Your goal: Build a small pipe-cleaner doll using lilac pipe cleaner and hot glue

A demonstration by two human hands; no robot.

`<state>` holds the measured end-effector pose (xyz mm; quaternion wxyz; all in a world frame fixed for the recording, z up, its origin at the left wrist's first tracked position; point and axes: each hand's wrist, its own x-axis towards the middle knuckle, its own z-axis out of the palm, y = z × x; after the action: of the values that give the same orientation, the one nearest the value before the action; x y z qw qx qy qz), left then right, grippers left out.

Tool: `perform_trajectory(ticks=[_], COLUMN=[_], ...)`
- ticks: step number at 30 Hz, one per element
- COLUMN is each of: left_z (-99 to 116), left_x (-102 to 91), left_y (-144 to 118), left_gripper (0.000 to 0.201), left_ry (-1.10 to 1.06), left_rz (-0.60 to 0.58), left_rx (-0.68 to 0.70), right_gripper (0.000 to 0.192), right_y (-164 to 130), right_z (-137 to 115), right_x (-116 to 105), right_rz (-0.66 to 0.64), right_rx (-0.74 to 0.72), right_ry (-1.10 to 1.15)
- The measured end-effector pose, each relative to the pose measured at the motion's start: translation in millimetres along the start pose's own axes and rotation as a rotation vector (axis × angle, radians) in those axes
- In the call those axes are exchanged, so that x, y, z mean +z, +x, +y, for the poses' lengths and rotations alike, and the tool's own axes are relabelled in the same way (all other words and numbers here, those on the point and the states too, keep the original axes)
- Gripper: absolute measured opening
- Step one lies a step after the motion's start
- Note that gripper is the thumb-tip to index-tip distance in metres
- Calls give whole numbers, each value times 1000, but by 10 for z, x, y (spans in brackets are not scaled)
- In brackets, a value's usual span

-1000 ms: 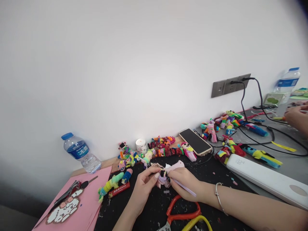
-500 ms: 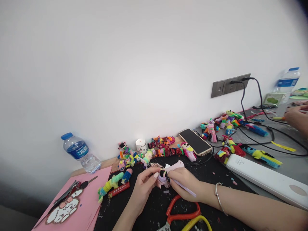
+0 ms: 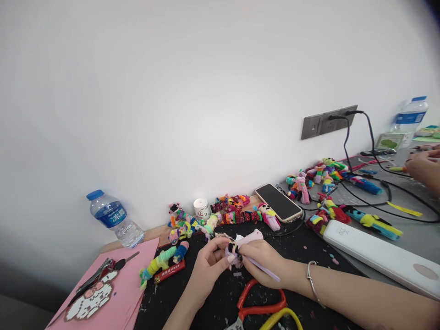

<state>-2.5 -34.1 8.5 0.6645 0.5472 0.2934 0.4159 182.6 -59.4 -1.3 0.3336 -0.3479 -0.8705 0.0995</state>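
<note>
Between my two hands is a small fuzzy pipe-cleaner doll [image 3: 233, 252], lilac with black and a bit of yellow. The fingers of my left hand [image 3: 209, 261] are closed on its left side. My right hand [image 3: 263, 261] pinches it from the right, its fingertips partly hidden behind the doll. A thin lilac strip [image 3: 264, 269] sticks out below my right hand. Behind that hand shows a pale pink piece [image 3: 252, 236] with a hole at its end; I cannot make out what it is. Red-handled scissors [image 3: 263, 305] lie just in front of my hands.
Finished pipe-cleaner dolls [image 3: 237, 215] line the wall, near a phone [image 3: 279, 202]. At left, a water bottle [image 3: 115, 215] leans by pink paper [image 3: 123, 279]. A long white device [image 3: 378, 256] and black cables [image 3: 388, 211] lie right. Another person's hand [image 3: 424, 165] is far right.
My left thumb and fingers have shifted slightly down and right on the doll, showing more of its left side. My right hand has barely moved.
</note>
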Motion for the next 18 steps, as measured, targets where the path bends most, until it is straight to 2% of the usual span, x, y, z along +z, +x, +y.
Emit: perform_trajectory(ticks=[8, 14, 18], left_z=[-41, -47, -43], left_x=[0, 11, 15], left_y=[-27, -49, -46], left_gripper=[34, 28, 26], left_ry=[112, 224, 215], left_rz=[-11, -3, -13], left_rx=[59, 128, 119], right_gripper=[14, 17, 16], right_y=[15, 23, 18], right_z=[-8, -13, -11], right_x=[-4, -12, -11], right_rz=[24, 23, 25], right_rx=[-2, 5, 7], right_ry=[-42, -53, -68])
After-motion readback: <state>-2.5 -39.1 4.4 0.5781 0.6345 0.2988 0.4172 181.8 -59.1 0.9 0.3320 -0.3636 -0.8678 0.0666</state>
